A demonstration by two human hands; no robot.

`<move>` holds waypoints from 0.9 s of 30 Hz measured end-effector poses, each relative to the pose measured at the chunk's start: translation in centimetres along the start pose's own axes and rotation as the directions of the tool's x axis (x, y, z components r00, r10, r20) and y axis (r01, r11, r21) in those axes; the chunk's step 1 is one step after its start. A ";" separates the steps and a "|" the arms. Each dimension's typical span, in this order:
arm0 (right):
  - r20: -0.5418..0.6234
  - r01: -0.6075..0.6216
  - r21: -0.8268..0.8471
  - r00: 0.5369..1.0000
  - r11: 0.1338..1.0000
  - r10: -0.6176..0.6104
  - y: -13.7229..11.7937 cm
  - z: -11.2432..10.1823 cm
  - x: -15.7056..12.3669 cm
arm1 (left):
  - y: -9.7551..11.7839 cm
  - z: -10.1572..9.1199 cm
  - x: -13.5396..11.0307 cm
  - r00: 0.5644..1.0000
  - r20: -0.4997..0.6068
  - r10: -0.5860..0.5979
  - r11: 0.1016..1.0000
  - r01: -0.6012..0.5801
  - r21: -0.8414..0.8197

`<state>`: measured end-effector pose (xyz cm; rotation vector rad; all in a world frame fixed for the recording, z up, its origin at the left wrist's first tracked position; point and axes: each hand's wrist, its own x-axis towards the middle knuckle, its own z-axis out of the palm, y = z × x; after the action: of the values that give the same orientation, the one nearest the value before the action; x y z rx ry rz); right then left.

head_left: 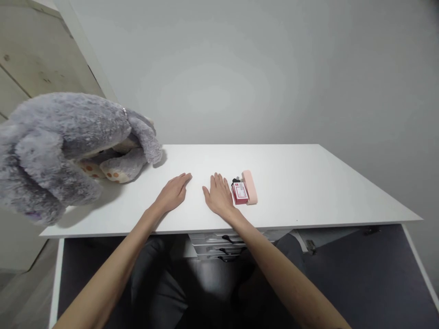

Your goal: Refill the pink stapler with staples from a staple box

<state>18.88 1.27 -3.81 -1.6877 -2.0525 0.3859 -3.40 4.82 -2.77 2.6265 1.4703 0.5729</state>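
My left hand (pixel 173 193) lies flat on the white table (pixel 308 183), palm down, fingers stretched out and holding nothing. My right hand (pixel 219 197) rests flat beside it, also open and empty. Just right of my right hand sits a small red box (pixel 239 193) with a white label, close to my fingers but apart from them. A pale pink oblong case (pixel 250 186) lies against the box's right side. A small black item (pixel 236 180) sits at the box's far end.
A large grey plush toy (pixel 65 146) with spotted paws lies on the table's left end, overhanging the edge. A plain wall stands behind the table. White drawers (pixel 219 244) with dark handles show under the tabletop, above my legs.
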 end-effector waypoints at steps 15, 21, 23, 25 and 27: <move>0.019 0.021 -0.036 1.000 0.999 -0.021 5.8 -2.2 -0.6 | 0.3 -0.3 0.2 1.000 0.013 -0.025 1.000 0.025 -0.011; 0.000 0.004 -0.042 1.000 0.999 -0.004 9.2 -3.9 -0.9 | 0.3 -0.4 0.1 1.000 0.006 -0.016 1.000 0.016 -0.004; -0.008 0.010 -0.049 1.000 0.999 -0.010 10.6 -4.4 -1.0 | 0.2 -0.3 0.1 1.000 -0.001 -0.019 1.000 0.019 0.003; -0.023 0.009 -0.055 1.000 0.998 -0.010 12.0 -4.8 -1.1 | 0.2 -0.3 0.2 1.000 -0.006 -0.020 1.000 0.020 0.009; -0.041 0.012 -0.060 0.999 0.998 -0.014 13.5 -5.3 -1.1 | 0.3 -0.3 0.2 1.000 -0.005 -0.024 1.000 0.024 0.011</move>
<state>33.17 2.68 -6.04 -1.7017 -2.0628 0.2853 -3.18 4.82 -2.36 2.6137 1.5091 0.5710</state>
